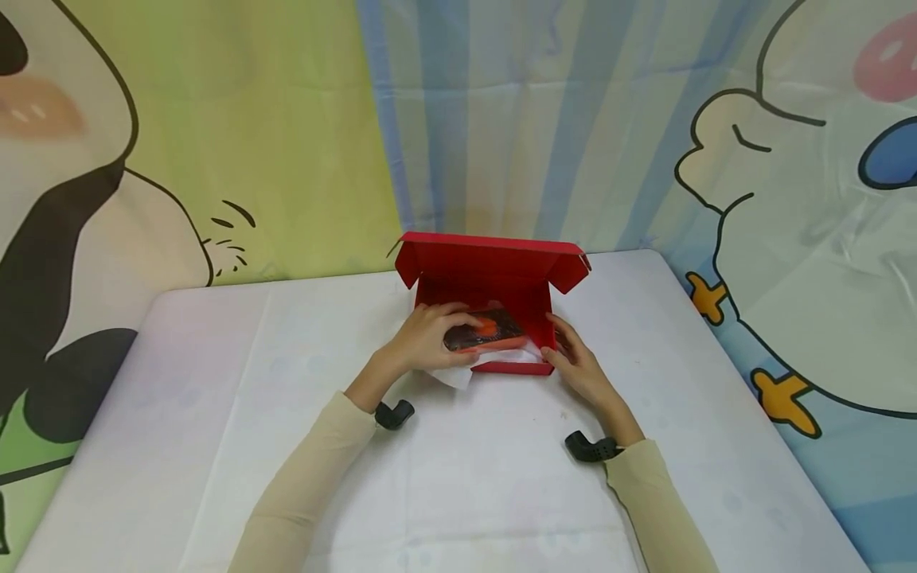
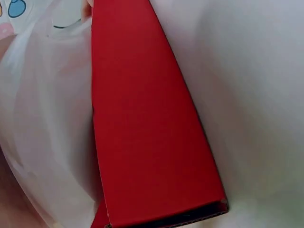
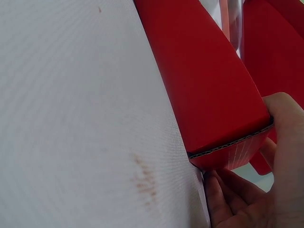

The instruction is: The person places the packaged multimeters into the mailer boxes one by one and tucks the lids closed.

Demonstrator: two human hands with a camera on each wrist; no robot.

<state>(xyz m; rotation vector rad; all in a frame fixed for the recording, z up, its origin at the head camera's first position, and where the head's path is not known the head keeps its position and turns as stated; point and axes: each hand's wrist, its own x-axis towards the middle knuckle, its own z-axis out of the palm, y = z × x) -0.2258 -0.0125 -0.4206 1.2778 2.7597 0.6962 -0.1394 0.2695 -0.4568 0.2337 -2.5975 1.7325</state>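
Observation:
A red cardboard box (image 1: 487,256) stands on the table with its lid raised at the back. My left hand (image 1: 426,338) grips a flat dark package with orange parts (image 1: 507,325), which sits tilted over the box's front part; what is inside the package cannot be made out. Whitish translucent plastic (image 1: 453,376) hangs over the front wall below it and fills the left side of the left wrist view. At the box's front right corner, my right hand (image 3: 285,161) holds the side wall, thumb at the upper edge and fingers low on the outside.
A white cloth covers the table (image 1: 286,446), with a faint brownish mark (image 3: 145,178) in front of the box. Behind the table hangs a printed curtain (image 1: 301,143) with cartoon figures. Black wrist cameras (image 1: 591,447) sit on both wrists.

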